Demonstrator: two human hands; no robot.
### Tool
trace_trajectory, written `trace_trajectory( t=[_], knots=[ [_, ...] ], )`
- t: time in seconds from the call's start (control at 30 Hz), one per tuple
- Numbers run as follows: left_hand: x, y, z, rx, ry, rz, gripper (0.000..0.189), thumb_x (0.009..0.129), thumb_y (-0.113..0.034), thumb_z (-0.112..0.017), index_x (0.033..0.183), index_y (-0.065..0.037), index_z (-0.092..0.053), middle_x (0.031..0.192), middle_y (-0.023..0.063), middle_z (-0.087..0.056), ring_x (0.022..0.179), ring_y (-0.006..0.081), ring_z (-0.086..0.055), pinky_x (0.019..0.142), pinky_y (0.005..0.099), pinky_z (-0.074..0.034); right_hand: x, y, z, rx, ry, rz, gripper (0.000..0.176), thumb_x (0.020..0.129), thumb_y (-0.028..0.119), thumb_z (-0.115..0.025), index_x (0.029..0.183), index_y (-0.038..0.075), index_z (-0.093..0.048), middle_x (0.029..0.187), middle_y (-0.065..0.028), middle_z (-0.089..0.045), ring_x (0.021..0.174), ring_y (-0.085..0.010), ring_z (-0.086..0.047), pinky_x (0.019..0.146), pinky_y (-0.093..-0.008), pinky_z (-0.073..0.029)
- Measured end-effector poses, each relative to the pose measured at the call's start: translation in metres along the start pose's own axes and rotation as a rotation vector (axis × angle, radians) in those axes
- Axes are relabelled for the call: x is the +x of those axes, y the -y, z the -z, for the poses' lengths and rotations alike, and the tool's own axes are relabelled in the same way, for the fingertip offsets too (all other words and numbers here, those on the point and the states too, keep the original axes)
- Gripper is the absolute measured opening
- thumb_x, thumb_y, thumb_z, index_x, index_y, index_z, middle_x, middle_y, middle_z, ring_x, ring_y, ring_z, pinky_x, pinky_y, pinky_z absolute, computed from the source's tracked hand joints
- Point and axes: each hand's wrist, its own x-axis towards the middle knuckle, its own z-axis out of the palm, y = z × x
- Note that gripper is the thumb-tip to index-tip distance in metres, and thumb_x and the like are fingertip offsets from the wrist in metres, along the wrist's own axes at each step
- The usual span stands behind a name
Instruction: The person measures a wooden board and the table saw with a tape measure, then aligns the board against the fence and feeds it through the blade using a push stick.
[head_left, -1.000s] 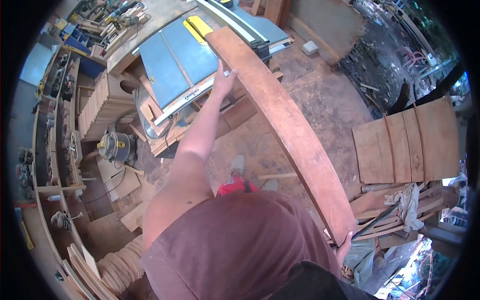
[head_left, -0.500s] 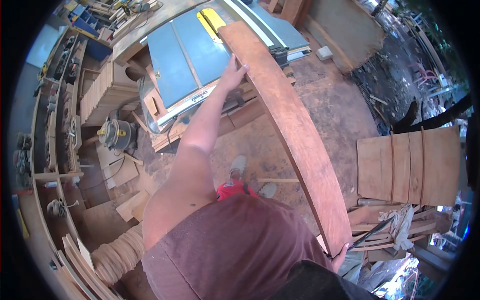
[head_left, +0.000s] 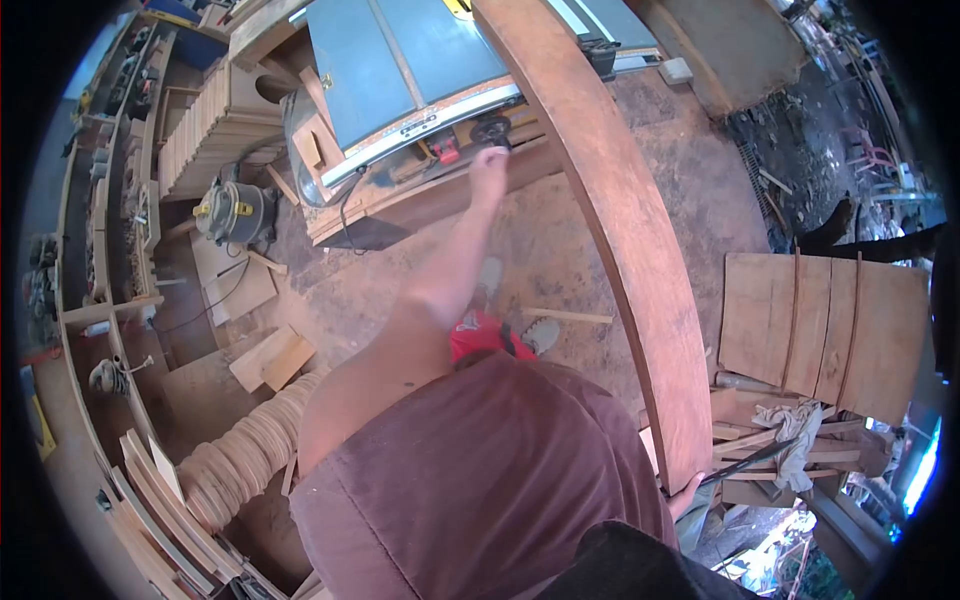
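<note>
A long, curved reddish-brown wooden board (head_left: pixel 625 220) runs from the table saw (head_left: pixel 345 70) down along my right side. My right hand (head_left: pixel 686 496) grips its near end, with the fingers partly hidden by the wood. Below the saw's front rail, my left hand (head_left: pixel 488 168) is off the board, its fingers curled together at the lower edge of a black handwheel (head_left: pixel 491 130). Blur hides whether they hold the wheel's handle. Beside the wheel is a red switch (head_left: pixel 442 150). The board's far end overlaps the saw top and passes out of view.
A shop vacuum (head_left: pixel 237 213) stands left of the saw. Stacked curved wooden pieces (head_left: pixel 240 450) lie at lower left, near shelves (head_left: pixel 110 300). A thin wood strip (head_left: pixel 568 315) lies on the floor by my feet. Wooden panels (head_left: pixel 815 330) and scrap wood are at right.
My left hand has let go of the board's edge and moved down to the handwheel. The view has shifted, so the saw sits higher. My right hand keeps hold of the board's near end.
</note>
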Motion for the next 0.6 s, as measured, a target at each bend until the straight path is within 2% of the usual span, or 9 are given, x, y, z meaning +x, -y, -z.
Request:
trace_trajectory(
  t=[0.07, 0.13, 0.17, 0.23, 0.27, 0.3, 0.33, 0.37, 0.6],
  knots=[
    [0.021, 0.021, 0.012, -0.44, -0.147, 0.441, 0.013, 0.094, -0.028, -0.058, 0.096, -0.015, -0.06, 0.089, -0.0038, -0.056, 0.081, 0.0102, -0.051, 0.07, 0.0299, -0.043, 0.006, -0.001, 0.02, -0.018, -0.042, -0.006, 0.087, 0.09, 0.058, -0.058, 0.149, 0.001, -0.028, 0.149, -0.0156, -0.039, 0.134, -0.0329, -0.041, 0.111, -0.0453, -0.033],
    [0.047, 0.024, 0.022, -0.763, -0.373, 0.522, 0.015, 0.094, -0.033, -0.055, 0.098, -0.019, -0.056, 0.088, -0.0056, -0.051, 0.082, 0.0089, -0.046, 0.075, 0.0308, -0.039, -0.004, 0.003, 0.022, -0.004, -0.066, 0.026, 0.087, 0.089, 0.059, -0.057, 0.149, 0.001, -0.028, 0.149, -0.0153, -0.039, 0.134, -0.0329, -0.04, 0.111, -0.0452, -0.033],
    [0.052, 0.026, 0.026, -0.765, -0.36, 0.524, 0.015, 0.094, -0.033, -0.055, 0.098, -0.019, -0.056, 0.088, -0.0056, -0.051, 0.082, 0.0089, -0.046, 0.075, 0.0308, -0.039, -0.005, 0.002, 0.024, 0.011, -0.025, 0.037, 0.088, 0.089, 0.059, -0.057, 0.149, 0.002, -0.029, 0.15, -0.0147, -0.039, 0.135, -0.0324, -0.04, 0.111, -0.0451, -0.032],
    [0.076, 0.029, 0.026, -0.975, -0.499, 0.515, 0.022, 0.094, -0.04, -0.053, 0.103, -0.02, -0.054, 0.091, -0.0055, -0.053, 0.084, 0.0085, -0.046, 0.083, 0.0321, -0.036, 0.0, 0.001, 0.034, -0.013, -0.019, 0.046, 0.087, 0.089, 0.059, -0.057, 0.149, 0.002, -0.029, 0.15, -0.0145, -0.039, 0.135, -0.0323, -0.04, 0.111, -0.045, -0.032],
    [0.081, 0.042, 0.027, -0.947, -0.447, 0.486, 0.037, 0.094, -0.046, -0.049, 0.118, -0.018, -0.051, 0.1, -0.0022, -0.054, 0.091, 0.0104, -0.048, 0.091, 0.0318, -0.033, 0.003, -0.001, 0.039, -0.05, -0.006, 0.047, 0.086, 0.09, 0.059, -0.057, 0.149, 0.002, -0.029, 0.15, -0.0142, -0.039, 0.135, -0.0321, -0.04, 0.111, -0.045, -0.032],
    [0.085, 0.044, 0.027, -1.011, -0.493, 0.514, 0.049, 0.096, -0.042, -0.048, 0.135, -0.012, -0.044, 0.105, 0.0013, -0.051, 0.097, 0.0135, -0.047, 0.095, 0.0368, -0.033, 0.009, -0.006, 0.044, -0.043, -0.011, 0.074, 0.085, 0.091, 0.058, -0.056, 0.149, 0.002, -0.029, 0.15, -0.014, -0.039, 0.135, -0.0316, -0.04, 0.111, -0.0445, -0.032],
    [0.087, 0.044, 0.029, -1.024, -0.474, 0.529, 0.064, 0.095, -0.046, -0.046, 0.146, -0.009, -0.033, 0.122, 0.0025, -0.048, 0.101, 0.0149, -0.046, 0.1, 0.0369, -0.03, 0.006, -0.005, 0.039, -0.012, 0.044, 0.083, 0.083, 0.092, 0.056, -0.056, 0.148, 0.001, -0.03, 0.148, -0.0139, -0.041, 0.134, -0.0311, -0.041, 0.111, -0.0437, -0.033],
    [0.087, 0.045, 0.03, -1.068, -0.475, 0.524, 0.064, 0.094, -0.048, -0.046, 0.143, -0.009, -0.034, 0.129, 0.0023, -0.045, 0.101, 0.0153, -0.047, 0.103, 0.0376, -0.027, 0.003, -0.004, 0.033, -0.007, 0.033, 0.102, 0.081, 0.092, 0.055, -0.056, 0.147, 0.001, -0.032, 0.147, -0.014, -0.043, 0.133, -0.0309, -0.042, 0.11, -0.0435, -0.034],
    [0.076, 0.019, 0.039, -1.135, -0.556, 0.565, 0.06, 0.093, -0.049, -0.05, 0.135, -0.008, -0.038, 0.125, 0.0094, -0.048, 0.108, 0.018, -0.047, 0.107, 0.0393, -0.025, 0.005, -0.008, 0.033, 0.024, 0.018, 0.108, 0.075, 0.093, 0.052, -0.056, 0.142, -0.001, -0.038, 0.14, -0.0136, -0.05, 0.126, -0.0289, -0.051, 0.106, -0.0427, -0.04]
  ],
)
